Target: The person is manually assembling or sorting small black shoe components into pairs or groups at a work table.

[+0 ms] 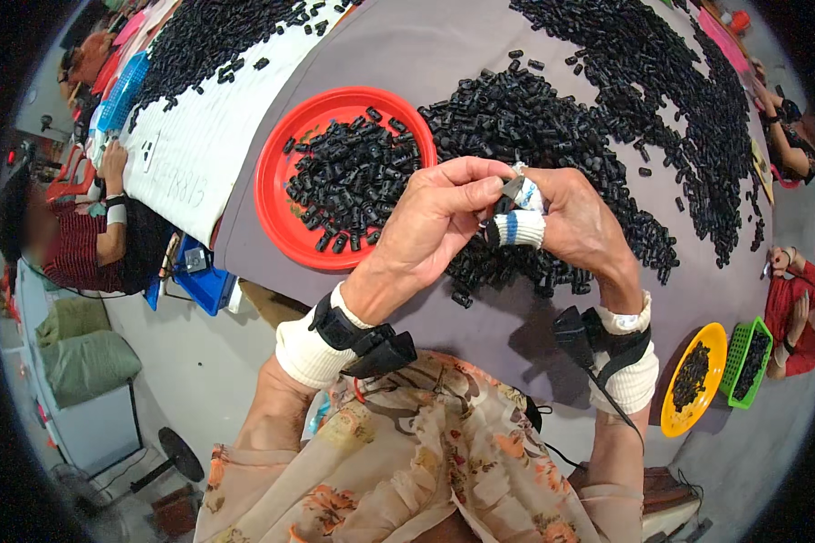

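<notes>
Above the table's near side, my left hand [426, 217] and my right hand [589, 222] meet at the fingertips. My right hand's fingers are curled, with white, blue-striped wrapping [521, 228] round them. A small grey blade-like piece [513, 187] sticks out between the wrapped fingers and my left thumb. My left thumb and forefinger are pinched together; what lies between them is mostly hidden. Just under the hands spreads a heap of small black plastic pieces [507, 109]. Left of them, a red round tray [272, 204] holds many more such pieces.
Another black heap [643, 63] covers the far right of the grey tabletop [380, 54]. A yellow tray [668, 412] and green basket [730, 385] stand at the right. People sit at the left [86, 240] and right [792, 308]. A blue bin [199, 276] is below the left edge.
</notes>
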